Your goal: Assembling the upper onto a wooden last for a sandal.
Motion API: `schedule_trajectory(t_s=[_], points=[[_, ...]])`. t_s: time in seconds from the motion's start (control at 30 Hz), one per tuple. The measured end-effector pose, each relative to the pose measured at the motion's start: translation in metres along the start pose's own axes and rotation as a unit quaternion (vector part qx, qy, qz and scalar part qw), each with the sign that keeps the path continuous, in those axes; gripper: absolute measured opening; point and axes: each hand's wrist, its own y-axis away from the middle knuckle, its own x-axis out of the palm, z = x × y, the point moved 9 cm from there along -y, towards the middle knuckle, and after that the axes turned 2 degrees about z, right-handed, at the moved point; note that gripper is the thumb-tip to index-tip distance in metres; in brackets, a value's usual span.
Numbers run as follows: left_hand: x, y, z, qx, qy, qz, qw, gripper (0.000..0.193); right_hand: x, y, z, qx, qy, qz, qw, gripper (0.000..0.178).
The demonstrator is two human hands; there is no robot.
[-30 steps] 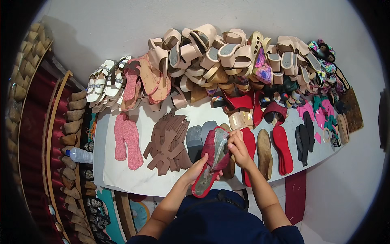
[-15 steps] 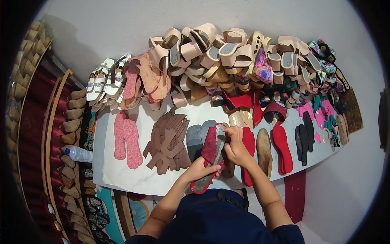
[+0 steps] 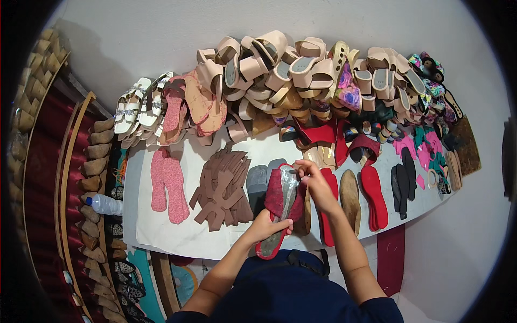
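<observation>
The left hand [image 3: 265,226] grips the red sandal [image 3: 277,200], best held steady for the right hand [image 3: 315,185], whose pinch is unclear.

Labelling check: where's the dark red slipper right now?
Head view, just below centre: the dark red slipper is in the left hand, over the near edge of the table, just right of a grey sole-shaped piece.

Moderate, fairly even light, soft shadow on the wall [image 3: 161,32], fisheye bending, black corners
</observation>
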Motion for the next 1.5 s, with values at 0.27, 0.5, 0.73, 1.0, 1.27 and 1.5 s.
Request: schedule_trajectory(t_s=[0.27,0.5,0.73,1.0,1.27,1.5], points=[[0.008,0.005,-0.009,-0.009,0.003,0.013,1.000,0.021,-0.005,0.009,0.030,-0.095,0.257,-0.028,0.961,0.026],[0.006,0.001,0.000,-0.009,-0.097,-0.034,0.995,0.024,-0.009,0.011,0.034,-0.145,0.383,-0.212,0.887,0.030],[-0.011,-0.005,0.001,0.004,-0.213,-0.087,0.973,0.025,-0.010,0.007,0.020,-0.080,0.483,-0.273,0.828,0.029],[-0.014,-0.008,0.001,0.012,-0.249,-0.126,0.960,0.025,-0.002,0.009,0.002,-0.113,0.395,-0.321,0.854,0.032],[-0.023,-0.018,0.018,0.020,-0.114,-0.121,0.986,0.021,-0.037,-0.015,-0.060,0.019,0.046,-0.310,0.949,0.039],[-0.018,-0.021,0.016,0.007,-0.222,-0.125,0.967,0.024,-0.035,-0.005,-0.006,-0.148,0.352,-0.402,0.832,0.029]])
